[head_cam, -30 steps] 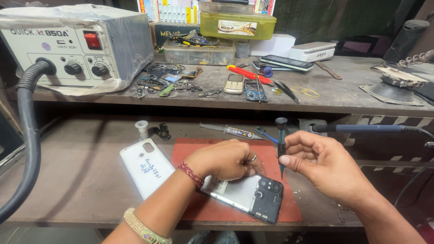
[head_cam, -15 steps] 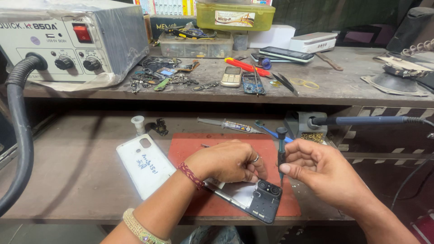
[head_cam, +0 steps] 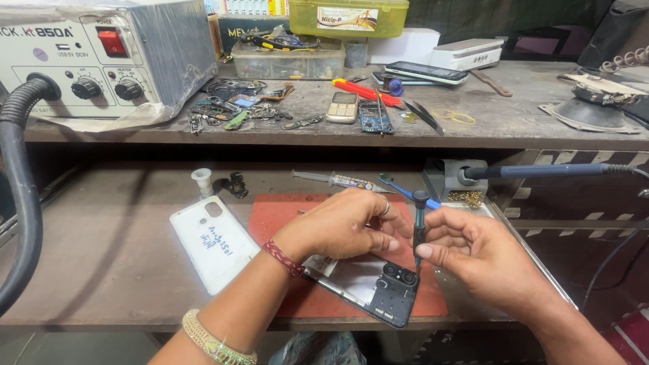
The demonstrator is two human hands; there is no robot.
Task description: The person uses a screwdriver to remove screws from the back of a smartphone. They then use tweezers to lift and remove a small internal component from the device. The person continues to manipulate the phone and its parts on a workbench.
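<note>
Far left: grey rework station (head_cam: 101, 57) on the upper shelf, its black hose (head_cam: 20, 203) drooping past the counter's left edge. Next along the counter (head_cam: 101, 257), a white phone back cover (head_cam: 213, 242) lying flat just beside the red mat (head_cam: 284, 213), with a small white nozzle (head_cam: 201, 181) standing behind it. On the mat, an opened phone (head_cam: 375, 290) with its dark camera end pointing toward the counter's front edge. Left hand (head_cam: 345, 226) pressed down on the phone, fingers curled, pinning it rather than gripping. Right hand (head_cam: 483, 253) pinched narrow around a dark screwdriver (head_cam: 419, 226), held upright with the tip down at the camera corner. Behind the hands, a syringe tube (head_cam: 338, 180) and blue tweezers (head_cam: 402, 189) near the back edge. Far right: soldering iron (head_cam: 541, 171) resting in its stand (head_cam: 453, 179) at the back right corner.
</note>
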